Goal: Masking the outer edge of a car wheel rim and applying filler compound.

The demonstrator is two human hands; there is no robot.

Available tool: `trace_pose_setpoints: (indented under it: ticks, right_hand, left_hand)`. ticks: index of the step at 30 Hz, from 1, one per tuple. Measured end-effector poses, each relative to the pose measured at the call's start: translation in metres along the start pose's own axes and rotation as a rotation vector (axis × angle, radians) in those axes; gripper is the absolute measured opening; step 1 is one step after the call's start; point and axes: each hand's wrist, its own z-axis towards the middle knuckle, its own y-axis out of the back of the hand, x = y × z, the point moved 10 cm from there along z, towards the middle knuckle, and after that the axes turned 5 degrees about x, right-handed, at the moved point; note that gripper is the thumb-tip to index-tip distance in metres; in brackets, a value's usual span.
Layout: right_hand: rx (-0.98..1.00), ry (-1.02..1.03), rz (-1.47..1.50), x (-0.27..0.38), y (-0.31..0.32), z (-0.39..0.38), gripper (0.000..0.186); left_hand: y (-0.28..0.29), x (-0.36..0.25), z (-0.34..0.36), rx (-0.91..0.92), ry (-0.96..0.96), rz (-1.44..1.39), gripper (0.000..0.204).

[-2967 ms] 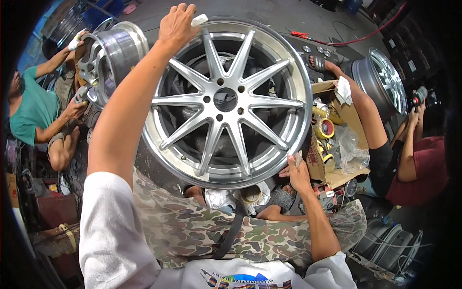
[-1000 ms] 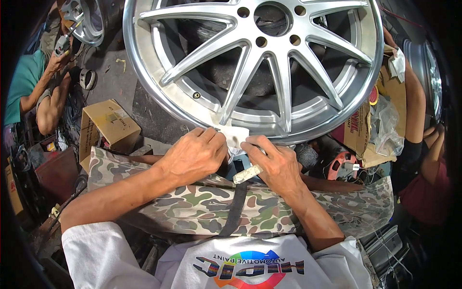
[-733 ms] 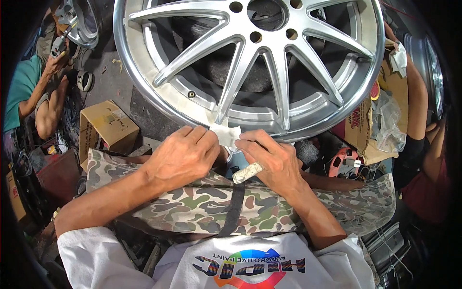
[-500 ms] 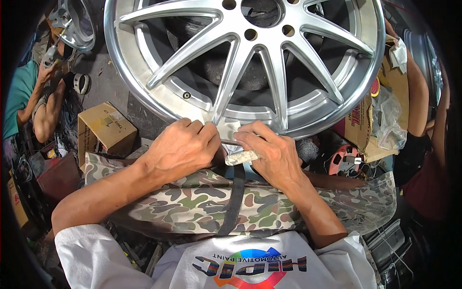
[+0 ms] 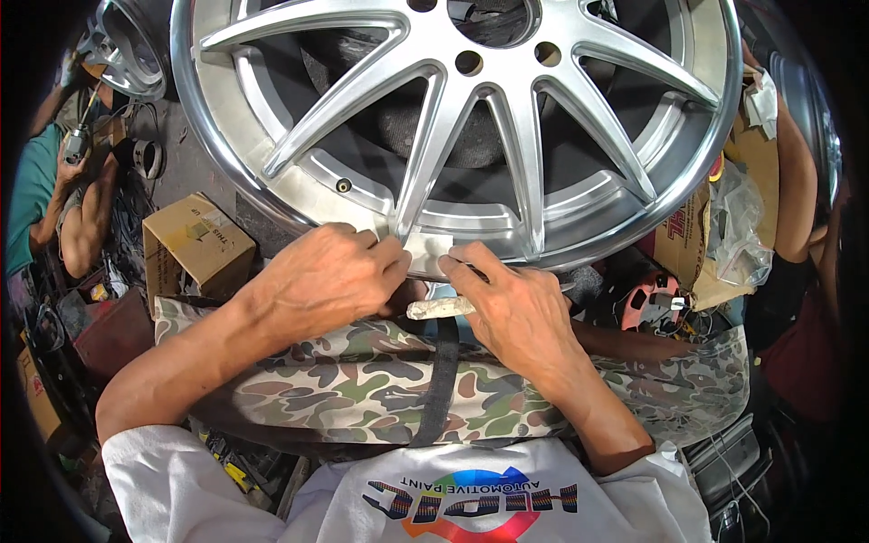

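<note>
A large silver multi-spoke alloy wheel (image 5: 453,118) stands in front of me, its lower rim just above my camouflage-clad lap. My left hand (image 5: 321,281) and my right hand (image 5: 511,303) meet at that lower rim, both pinching a small pale sheet, like sandpaper (image 5: 427,246), pressed against the metal. A rolled pale piece (image 5: 441,309) pokes out under the fingers of my right hand; which hand grips it is hard to tell.
A small cardboard box (image 5: 195,244) lies on the floor at left. A seated person in teal (image 5: 36,190) works with a tool by another rim (image 5: 127,50). At right are a carton (image 5: 701,244), plastic bags, an orange tool (image 5: 656,303) and another person's arm (image 5: 797,181).
Three seconds ago my left hand reached to the wheel's top. Since then both hands have come together at the lower rim on the pale sheet, and the wheel fills more of the view.
</note>
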Motion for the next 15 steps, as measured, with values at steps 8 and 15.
trace_pose_setpoints:
  ticks: [8, 15]
  right_hand:
    - [-0.129, 0.103, -0.045, 0.006, 0.003, -0.005, 0.026]
    - [-0.15, 0.053, 0.011, -0.004, 0.015, -0.005, 0.031]
  left_hand:
    - [0.012, -0.013, -0.004, -0.208, -0.028, -0.006, 0.022]
    - [0.017, -0.011, -0.007, -0.267, 0.002, 0.024, 0.018]
